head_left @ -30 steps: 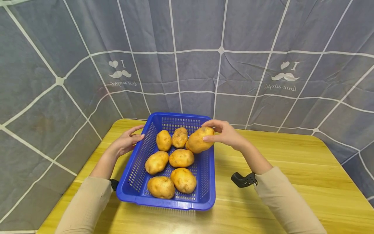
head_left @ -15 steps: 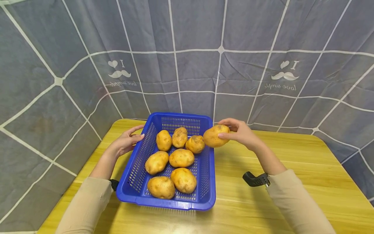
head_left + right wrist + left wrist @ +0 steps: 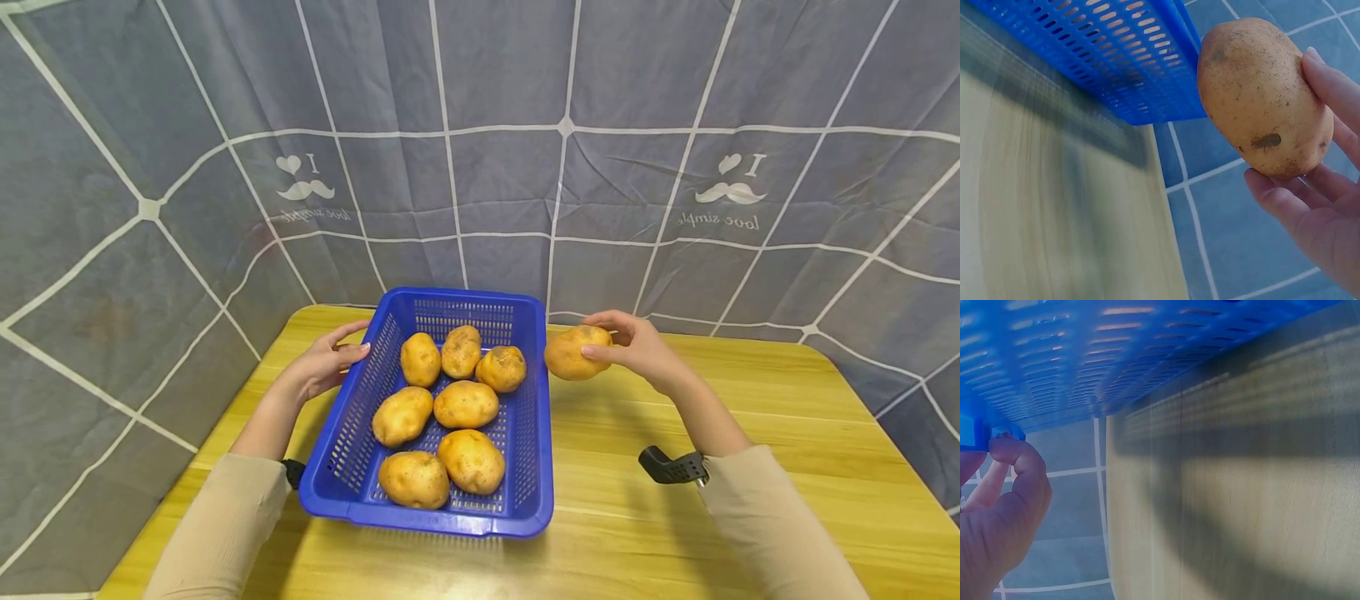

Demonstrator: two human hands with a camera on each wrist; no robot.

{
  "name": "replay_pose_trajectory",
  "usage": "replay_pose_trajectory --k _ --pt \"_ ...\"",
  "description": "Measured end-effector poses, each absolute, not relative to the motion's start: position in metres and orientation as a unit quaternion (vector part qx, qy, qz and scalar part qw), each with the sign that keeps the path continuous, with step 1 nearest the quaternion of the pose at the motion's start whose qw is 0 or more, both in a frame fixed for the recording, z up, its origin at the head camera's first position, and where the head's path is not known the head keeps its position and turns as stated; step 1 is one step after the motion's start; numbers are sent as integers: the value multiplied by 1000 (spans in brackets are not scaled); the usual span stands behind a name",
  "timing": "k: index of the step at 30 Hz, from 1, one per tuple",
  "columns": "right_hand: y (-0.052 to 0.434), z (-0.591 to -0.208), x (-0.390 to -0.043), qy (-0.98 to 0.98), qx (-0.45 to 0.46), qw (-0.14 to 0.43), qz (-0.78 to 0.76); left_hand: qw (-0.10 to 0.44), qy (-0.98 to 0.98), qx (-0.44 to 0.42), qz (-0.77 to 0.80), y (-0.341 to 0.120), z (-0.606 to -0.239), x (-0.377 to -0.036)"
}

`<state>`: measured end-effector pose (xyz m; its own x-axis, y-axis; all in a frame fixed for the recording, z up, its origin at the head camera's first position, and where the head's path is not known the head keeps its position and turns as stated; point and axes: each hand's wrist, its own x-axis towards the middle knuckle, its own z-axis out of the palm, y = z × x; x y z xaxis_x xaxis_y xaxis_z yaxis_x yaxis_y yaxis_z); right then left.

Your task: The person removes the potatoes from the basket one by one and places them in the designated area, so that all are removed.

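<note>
My right hand (image 3: 641, 353) holds a large potato (image 3: 576, 353) just outside the right rim of a blue plastic basket (image 3: 514, 527). In the right wrist view, the thumb lies on one side of this potato (image 3: 1260, 94) and the fingers curl under the other; a dark blemish marks its skin. Several more potatoes, including a brown-patched one (image 3: 501, 368) near the right wall, lie spread over the basket's slotted floor. On the far side, my left hand (image 3: 321, 367) grips the basket's left rim, its thumb (image 3: 1029, 472) at the edge in the left wrist view.
Beneath the basket is a yellow wood-grain table (image 3: 750, 417), its surface stretching out to the right. A grey curtain (image 3: 495, 183) with white grid lines hangs behind and at the left. Black straps with a camera mount (image 3: 671, 467) sit on the wrists.
From over the basket, my right hand has carried the potato rightward past the rim and slightly down, uncovering the brown-patched potato. The left hand and the basket have stayed put.
</note>
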<state>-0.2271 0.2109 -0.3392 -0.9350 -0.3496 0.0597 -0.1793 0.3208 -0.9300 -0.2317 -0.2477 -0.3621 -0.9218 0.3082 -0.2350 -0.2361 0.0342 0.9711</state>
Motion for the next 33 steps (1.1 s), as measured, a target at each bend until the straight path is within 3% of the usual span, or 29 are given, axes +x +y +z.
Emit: replay_pose_trajectory --k 33 --pt "248 -390 -221 832 -71 64 -547 196 690 31 696 -248 -361 -230"
